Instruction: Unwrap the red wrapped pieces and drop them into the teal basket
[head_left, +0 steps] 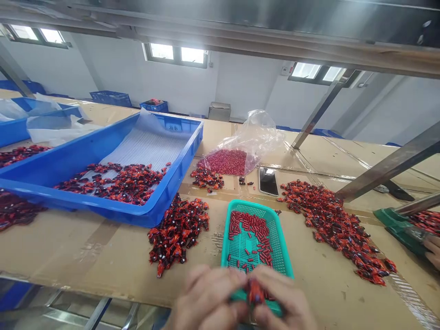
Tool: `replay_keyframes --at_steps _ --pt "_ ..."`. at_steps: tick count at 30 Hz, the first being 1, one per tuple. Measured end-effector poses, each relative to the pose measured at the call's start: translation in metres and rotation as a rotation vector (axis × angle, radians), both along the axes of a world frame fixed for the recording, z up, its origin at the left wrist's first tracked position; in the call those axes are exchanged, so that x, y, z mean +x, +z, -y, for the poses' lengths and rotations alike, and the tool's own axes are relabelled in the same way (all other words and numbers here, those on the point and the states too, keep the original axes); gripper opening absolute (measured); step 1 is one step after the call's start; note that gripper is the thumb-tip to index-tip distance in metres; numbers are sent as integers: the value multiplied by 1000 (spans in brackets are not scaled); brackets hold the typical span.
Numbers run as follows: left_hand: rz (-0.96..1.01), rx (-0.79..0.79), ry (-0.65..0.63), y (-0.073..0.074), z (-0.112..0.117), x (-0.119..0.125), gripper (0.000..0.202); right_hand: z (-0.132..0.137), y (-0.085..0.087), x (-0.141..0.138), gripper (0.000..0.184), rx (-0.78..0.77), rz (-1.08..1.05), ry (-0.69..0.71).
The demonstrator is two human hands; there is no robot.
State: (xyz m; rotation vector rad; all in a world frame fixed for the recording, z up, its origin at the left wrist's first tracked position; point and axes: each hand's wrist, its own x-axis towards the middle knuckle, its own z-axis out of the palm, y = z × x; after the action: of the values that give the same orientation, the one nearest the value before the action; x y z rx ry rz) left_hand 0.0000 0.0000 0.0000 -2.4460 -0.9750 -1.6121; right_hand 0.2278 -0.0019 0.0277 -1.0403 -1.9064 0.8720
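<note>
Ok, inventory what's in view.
Plastic mesh basket: one, green, centre
Small cylinders: many, red, basket
Plastic trays: two, blue, left
Liner sheets: several, white, trays
Glossy parts: many, red-black, tray and tabletop
Plastic bag: one, clear, red pieces inside, behind basket
Rectangular phone: one, dark, behind basket
Cardboard tabletop: one, tan, beneath
Metal posts: several, grey, sides
Windows: three, bright, background
Crates: several, blue, background
Container: one, green, right edge
Other person's hand: one, right edge
Left hand, right hand: one each, at basket, red part between
</note>
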Motion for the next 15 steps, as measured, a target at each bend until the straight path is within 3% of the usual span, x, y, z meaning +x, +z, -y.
replay_keyframes --at_steps 1,3,5,8,12,15 --pt "-93 -12 38 3 -12 -6 19 -7 -2 16 38 36 85 -115" --pt "-257 -138 274 8 -37 -22 17 -22 -11 56 36 107 306 -374" --pt "-296 -176 391 10 -60 -40 14 -38 -25 99 41 228 571 -565" --pt "-348 -220 465 5 -83 -59 13 -56 -48 148 52 314 771 -685" --pt "-397 -279 458 0 -91 -61 11 -62 -62 154 60 347 812 -823" --pt "-408 -321 416 -1 -92 -55 15 -54 -53 129 61 411 784 -793"
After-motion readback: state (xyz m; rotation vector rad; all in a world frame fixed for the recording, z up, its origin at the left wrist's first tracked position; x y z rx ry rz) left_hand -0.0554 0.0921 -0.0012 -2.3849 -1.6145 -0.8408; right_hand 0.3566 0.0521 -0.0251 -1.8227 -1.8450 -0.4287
